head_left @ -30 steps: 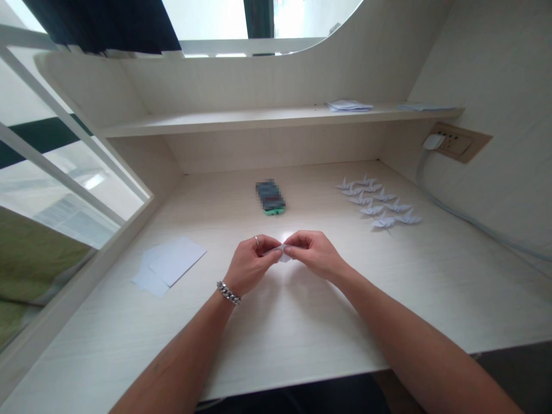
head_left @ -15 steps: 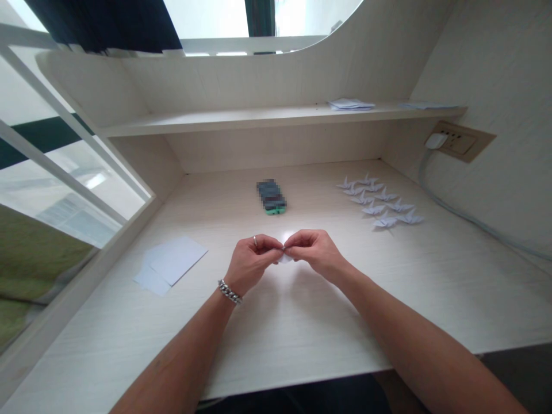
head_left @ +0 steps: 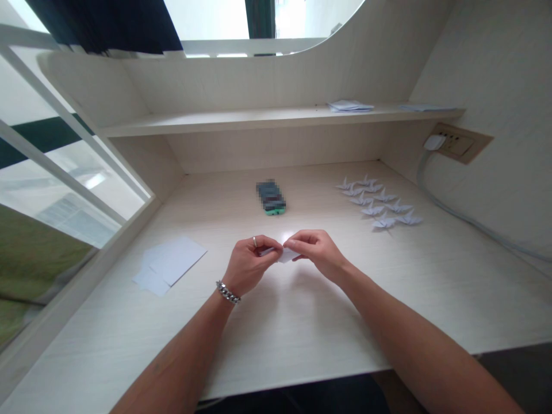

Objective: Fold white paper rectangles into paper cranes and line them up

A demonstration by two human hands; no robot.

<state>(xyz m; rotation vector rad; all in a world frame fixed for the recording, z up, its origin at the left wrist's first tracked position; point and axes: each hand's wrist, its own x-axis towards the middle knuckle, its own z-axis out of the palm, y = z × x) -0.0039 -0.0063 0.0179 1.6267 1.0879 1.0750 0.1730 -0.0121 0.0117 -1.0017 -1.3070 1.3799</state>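
Note:
A small piece of folded white paper (head_left: 288,255) is pinched between both hands above the middle of the desk. My left hand (head_left: 253,257), with a ring and a chain bracelet, is closed on its left side, thumb against the fingers. On the other side, my right hand (head_left: 317,251) grips the paper between thumb and fingers. Much of the paper is covered by the fingers, so its full shape cannot be made out. Several folded paper cranes (head_left: 374,209) stand grouped at the right back of the desk.
White paper sheets (head_left: 180,259) lie on the left of the desk (head_left: 302,339). A phone-shaped object with a green end (head_left: 275,211) lies behind my hands. Papers (head_left: 350,106) rest on the shelf (head_left: 241,119). A cable (head_left: 474,225) runs from a wall socket (head_left: 463,144).
More of the folded paper now shows between the hands. My right thumb and fingers have shifted slightly on it; my left hand has barely moved.

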